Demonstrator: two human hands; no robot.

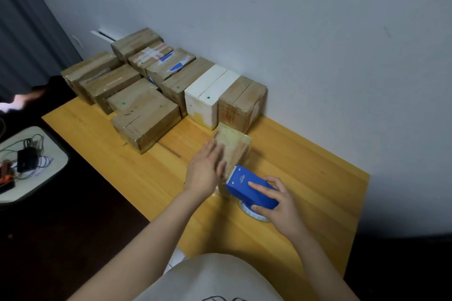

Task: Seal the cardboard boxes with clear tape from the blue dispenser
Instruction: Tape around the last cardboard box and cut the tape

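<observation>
Where the cables lie: at our far left a pale side surface (52, 151), apart from the counter, carries a small black device (27, 161) and a tangle of thin cables.
Counter (313, 168): we work at a yellow wooden top set against a grey wall (318, 44).
Sealed boxes (144, 117): two rows of brown cardboard boxes fill the back left of the counter, packed side to side, their tops glossy with tape; several carry a small green dot.
White box (208, 90): it stands in the back row, touching a brown neighbour on each side.
Left hand (206, 171): we lay it flat against the left side of the small box; its fingers (215, 151) are straight and pressed together, curling round nothing.
Small box (236, 144): shiny with clear tape, it stands near the middle of the counter, just in front of the back row's right-hand brown box (242, 102) and between our two hands.
Blue dispenser (249, 188): its toothed edge meets the near end of the small box, and the body slants back toward us.
Tape roll (253, 215): the clear roll shows beneath the dispenser; we cannot tell whether it touches the counter.
Right hand (283, 208): we grip the dispenser, forefinger (259, 187) laid along its top, thumb on the near side, the other fingers curled over the far side.
</observation>
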